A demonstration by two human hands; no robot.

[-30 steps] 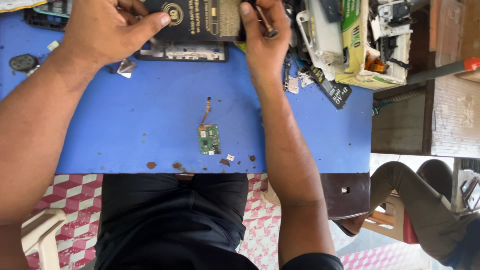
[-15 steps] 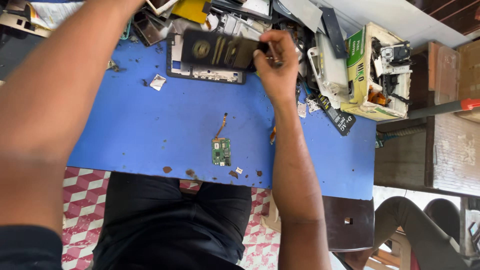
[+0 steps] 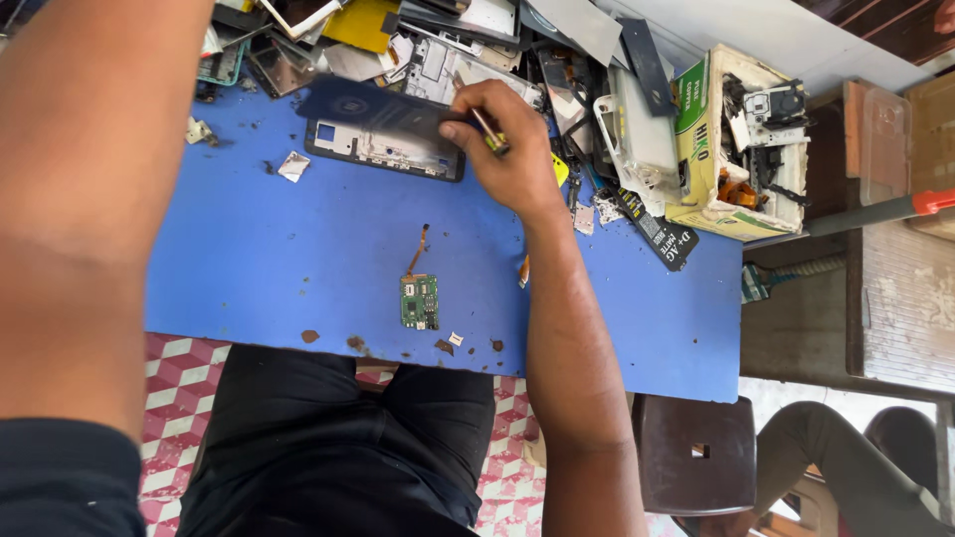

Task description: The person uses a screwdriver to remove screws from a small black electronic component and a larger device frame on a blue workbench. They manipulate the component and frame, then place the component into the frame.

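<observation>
Your right hand (image 3: 507, 159) pinches a dark phone cover (image 3: 373, 104) and a small tool (image 3: 489, 131), just above the phone frame (image 3: 383, 149) on the blue table (image 3: 249, 259). A little green board (image 3: 420, 301) lies well below the frame. Your left hand is out of sight; only its arm shows.

green circuit board (image 3: 419, 301): 1 | phone frame (image 3: 383, 151): 1 | cardboard box (image 3: 718, 149): 1 | brown stool (image 3: 694, 454): 1

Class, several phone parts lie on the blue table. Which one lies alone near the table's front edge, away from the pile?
The small green circuit board with an orange ribbon cable. It lies apart on the blue table; the other parts crowd the far edge by the right hand.
</observation>
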